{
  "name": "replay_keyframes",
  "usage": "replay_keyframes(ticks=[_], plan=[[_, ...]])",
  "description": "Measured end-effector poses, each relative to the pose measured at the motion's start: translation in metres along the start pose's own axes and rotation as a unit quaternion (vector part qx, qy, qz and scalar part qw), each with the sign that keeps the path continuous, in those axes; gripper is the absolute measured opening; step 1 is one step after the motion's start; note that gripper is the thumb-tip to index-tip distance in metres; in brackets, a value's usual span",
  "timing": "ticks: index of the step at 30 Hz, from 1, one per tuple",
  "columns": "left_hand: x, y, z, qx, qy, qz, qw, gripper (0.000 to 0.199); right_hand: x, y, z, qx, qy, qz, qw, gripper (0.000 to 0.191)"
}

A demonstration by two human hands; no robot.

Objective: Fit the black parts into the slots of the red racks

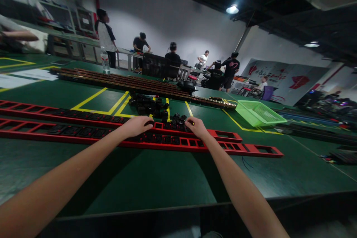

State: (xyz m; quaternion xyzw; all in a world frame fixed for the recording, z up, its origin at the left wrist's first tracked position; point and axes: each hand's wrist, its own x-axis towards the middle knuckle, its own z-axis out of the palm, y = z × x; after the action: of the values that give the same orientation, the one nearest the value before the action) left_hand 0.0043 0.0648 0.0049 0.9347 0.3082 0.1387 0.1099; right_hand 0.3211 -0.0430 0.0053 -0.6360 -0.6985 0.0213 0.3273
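Observation:
Two long red frames (262, 150) with rows of square openings lie side by side on the green table. Black socket-like inserts (96, 132) fill many of the openings; others toward the right end are bare. My left hand (137, 126) is closed over the far frame, its fingertips against something dark that I cannot make out. My right hand (197, 127) pinches at the right edge of a small heap of black parts (175, 119) by the far frame. What lies between its fingers is hidden. A larger pile of black parts (147, 105) sits just beyond.
Behind the piles runs a bundle of long dark strips (119, 81) with a black object (186, 86) on top. A green basket (258, 113) stands right, a plastic bottle (105, 61) back left. Yellow tape marks the table (167, 178). Several people are in the background.

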Motion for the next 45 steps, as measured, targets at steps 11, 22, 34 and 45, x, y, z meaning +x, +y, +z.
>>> replay_keyframes(ticks=[11,22,34,45], plan=[[0.001,-0.0014,0.001,0.003,-0.001,-0.002,1.0,0.045,0.0016,0.0041,0.0024,-0.002,0.007,0.018,1.0,0.02],[0.0005,-0.0003,0.0003,0.005,-0.002,-0.003,1.0,0.046,0.002,0.0038,0.0008,0.008,0.004,0.034,0.999,0.021],[0.0009,0.0001,0.0002,0.006,-0.004,-0.005,1.0,0.046,0.0022,0.0059,0.0019,0.022,-0.013,0.028,0.999,0.02],[0.0005,0.0016,-0.0007,0.009,-0.002,-0.006,1.0,0.046,0.0032,0.006,0.0031,0.021,-0.024,0.024,0.999,0.021]])
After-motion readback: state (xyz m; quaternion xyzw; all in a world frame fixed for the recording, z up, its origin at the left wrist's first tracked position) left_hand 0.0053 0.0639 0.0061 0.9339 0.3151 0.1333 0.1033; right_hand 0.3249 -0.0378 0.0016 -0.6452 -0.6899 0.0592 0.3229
